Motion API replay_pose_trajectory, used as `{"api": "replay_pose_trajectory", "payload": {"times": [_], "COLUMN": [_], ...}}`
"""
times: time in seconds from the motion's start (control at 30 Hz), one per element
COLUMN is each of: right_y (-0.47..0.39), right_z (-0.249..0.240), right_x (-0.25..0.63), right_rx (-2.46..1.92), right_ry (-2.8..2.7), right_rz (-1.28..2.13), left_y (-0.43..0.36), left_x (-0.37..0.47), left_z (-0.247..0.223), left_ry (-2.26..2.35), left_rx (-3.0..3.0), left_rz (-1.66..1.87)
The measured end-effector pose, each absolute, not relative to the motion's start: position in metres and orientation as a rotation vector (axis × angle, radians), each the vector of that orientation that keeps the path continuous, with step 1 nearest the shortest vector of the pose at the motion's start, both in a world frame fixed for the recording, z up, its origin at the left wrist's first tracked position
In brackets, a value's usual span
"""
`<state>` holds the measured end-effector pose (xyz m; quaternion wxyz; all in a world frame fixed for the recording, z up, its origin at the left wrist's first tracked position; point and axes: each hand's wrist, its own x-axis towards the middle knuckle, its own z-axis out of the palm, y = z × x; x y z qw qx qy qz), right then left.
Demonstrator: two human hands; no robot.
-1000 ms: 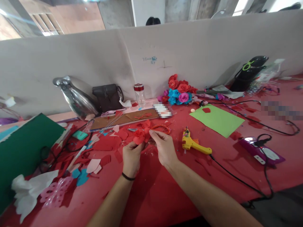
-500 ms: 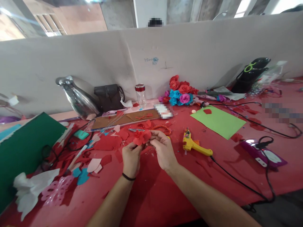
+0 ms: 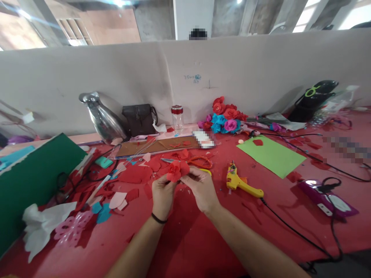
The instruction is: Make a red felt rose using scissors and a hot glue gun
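Note:
A red paper flower is held up over the middle of the red table. My left hand pinches its underside from the left. On the other side my right hand has thumb and fingers closed on a red petal at the flower's right edge. Behind the hands lie scissors with orange handles. A yellow glue gun rests to the right of my right hand. Loose red paper pieces are scattered to the left.
Along the partition stand a steel jug, a dark bag, a glass jar and a bunch of paper flowers. Green paper and a purple power strip with cables lie right. A green board is left.
The camera view has shifted, so the scene sits slightly lower and farther right. The flower has turned to show its centre more, and my right fingers have moved in closer on its right petal.

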<state>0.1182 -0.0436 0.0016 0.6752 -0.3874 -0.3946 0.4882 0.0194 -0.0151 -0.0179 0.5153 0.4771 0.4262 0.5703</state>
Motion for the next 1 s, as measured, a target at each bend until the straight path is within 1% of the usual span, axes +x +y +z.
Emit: {"api": "replay_pose_trajectory", "payload": {"times": [0.23,0.73,0.9,1.0], "right_y": [-0.043,-0.045,-0.043,-0.042], "right_z": [-0.008,-0.005,-0.008,-0.007], "right_x": [0.122,0.119,0.117,0.119], "right_rx": [-1.054,-1.142,-1.156,-1.056], "right_ry": [-1.04,-1.083,-1.078,-1.034], "right_rz": [0.877,0.758,0.795,0.972], "left_y": [-0.018,-0.021,-0.017,-0.013], "left_x": [0.02,0.021,0.021,0.019], "left_z": [-0.015,-0.012,-0.021,-0.022], "left_ry": [0.976,1.04,1.001,0.957], "left_rx": [1.122,1.217,1.179,1.088], "left_rz": [1.402,1.367,1.37,1.379]}}
